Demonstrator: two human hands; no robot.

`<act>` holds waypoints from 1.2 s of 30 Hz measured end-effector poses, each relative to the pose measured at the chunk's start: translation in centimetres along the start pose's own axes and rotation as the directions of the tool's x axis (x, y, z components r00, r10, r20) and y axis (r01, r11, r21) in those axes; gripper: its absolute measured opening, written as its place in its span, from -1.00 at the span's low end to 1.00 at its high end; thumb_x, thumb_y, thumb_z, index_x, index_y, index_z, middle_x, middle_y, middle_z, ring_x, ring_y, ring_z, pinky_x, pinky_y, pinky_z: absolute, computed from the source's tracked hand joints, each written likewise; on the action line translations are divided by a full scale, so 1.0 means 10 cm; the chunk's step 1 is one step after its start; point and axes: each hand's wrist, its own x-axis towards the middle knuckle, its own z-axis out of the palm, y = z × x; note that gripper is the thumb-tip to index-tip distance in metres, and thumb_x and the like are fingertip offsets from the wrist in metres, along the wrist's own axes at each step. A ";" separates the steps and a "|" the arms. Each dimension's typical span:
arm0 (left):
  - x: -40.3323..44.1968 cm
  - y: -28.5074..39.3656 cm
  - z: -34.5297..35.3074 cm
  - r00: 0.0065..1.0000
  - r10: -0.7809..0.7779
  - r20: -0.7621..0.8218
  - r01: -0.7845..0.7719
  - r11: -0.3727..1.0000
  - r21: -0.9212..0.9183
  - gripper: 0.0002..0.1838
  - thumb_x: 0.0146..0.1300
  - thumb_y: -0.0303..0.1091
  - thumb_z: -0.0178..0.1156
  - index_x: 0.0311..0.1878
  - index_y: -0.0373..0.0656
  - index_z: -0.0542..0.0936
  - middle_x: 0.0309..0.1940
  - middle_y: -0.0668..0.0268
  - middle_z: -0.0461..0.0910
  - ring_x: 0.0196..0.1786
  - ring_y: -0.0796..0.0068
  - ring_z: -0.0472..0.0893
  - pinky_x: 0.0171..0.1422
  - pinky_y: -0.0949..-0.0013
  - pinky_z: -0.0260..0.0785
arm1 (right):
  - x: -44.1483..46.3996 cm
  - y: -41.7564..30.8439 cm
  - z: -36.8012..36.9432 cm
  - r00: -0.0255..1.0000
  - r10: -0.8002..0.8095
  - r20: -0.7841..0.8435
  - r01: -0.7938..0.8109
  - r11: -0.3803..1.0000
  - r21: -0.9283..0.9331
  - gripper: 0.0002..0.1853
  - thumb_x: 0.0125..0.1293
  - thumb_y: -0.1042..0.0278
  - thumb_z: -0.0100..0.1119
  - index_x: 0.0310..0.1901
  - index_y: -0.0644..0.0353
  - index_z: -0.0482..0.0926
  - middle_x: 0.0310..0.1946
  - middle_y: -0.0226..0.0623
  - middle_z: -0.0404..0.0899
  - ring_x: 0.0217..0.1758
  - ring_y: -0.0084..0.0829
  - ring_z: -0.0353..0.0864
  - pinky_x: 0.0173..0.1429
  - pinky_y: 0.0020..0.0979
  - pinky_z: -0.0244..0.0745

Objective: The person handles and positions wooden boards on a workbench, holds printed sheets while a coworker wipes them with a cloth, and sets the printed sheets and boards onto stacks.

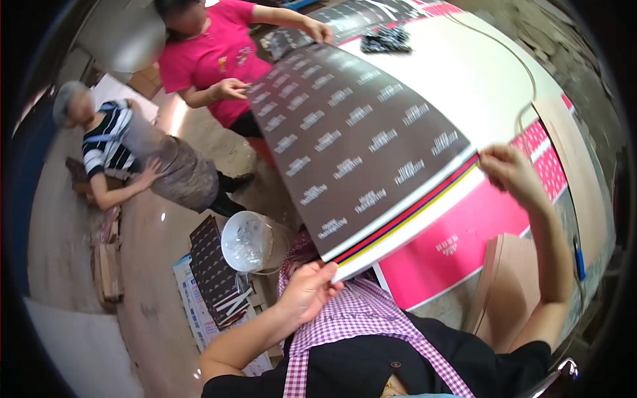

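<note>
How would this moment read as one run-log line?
left hand: pinching dark printed sheet at one near corner | right hand: pinching other near corner | co-worker in pink: holding far end

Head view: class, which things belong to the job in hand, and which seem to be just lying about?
In the job:
brown printed sheet
left hand and right hand, gripping its near corners
co-worker's hands, at its far corners

Probably just lying about:
white bucket with clear plastic inside
blue pen-like object
crumpled dark bundle
</note>
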 end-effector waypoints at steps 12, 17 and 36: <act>0.14 -0.37 -0.12 0.997 0.050 0.058 -0.041 0.988 -0.150 -0.77 0.33 -0.27 0.13 -0.05 -0.20 0.47 -0.38 0.36 0.55 -0.46 0.63 0.52 -0.43 0.63 0.34 | -0.14 0.69 0.27 0.992 -0.057 -0.110 0.077 0.979 0.187 -0.68 0.29 0.48 0.02 0.06 0.36 0.48 -0.59 -0.53 0.40 -0.65 -0.76 0.28 -0.62 -0.69 0.17; 0.23 -0.42 -0.11 0.980 0.137 0.144 -0.122 0.986 -0.109 -0.71 0.35 -0.24 0.11 -0.01 -0.24 0.45 -0.32 0.36 0.54 -0.43 0.68 0.50 -0.41 0.67 0.33 | -0.04 0.91 0.28 0.993 -0.053 -0.104 0.072 0.980 0.187 -0.73 0.31 0.45 0.04 0.01 0.34 0.51 -0.57 -0.53 0.42 -0.65 -0.76 0.27 -0.62 -0.69 0.17; 0.28 -0.55 -0.29 0.960 0.201 0.195 -0.234 0.958 0.165 -0.70 0.36 -0.24 0.08 0.01 -0.26 0.43 -0.30 0.29 0.61 -0.39 0.64 0.59 -0.42 0.66 0.36 | 0.06 1.16 0.39 0.999 -0.001 -0.034 0.005 0.992 0.124 -0.76 0.33 0.34 0.12 -0.08 0.32 0.52 -0.57 -0.49 0.45 -0.62 -0.73 0.32 -0.59 -0.67 0.20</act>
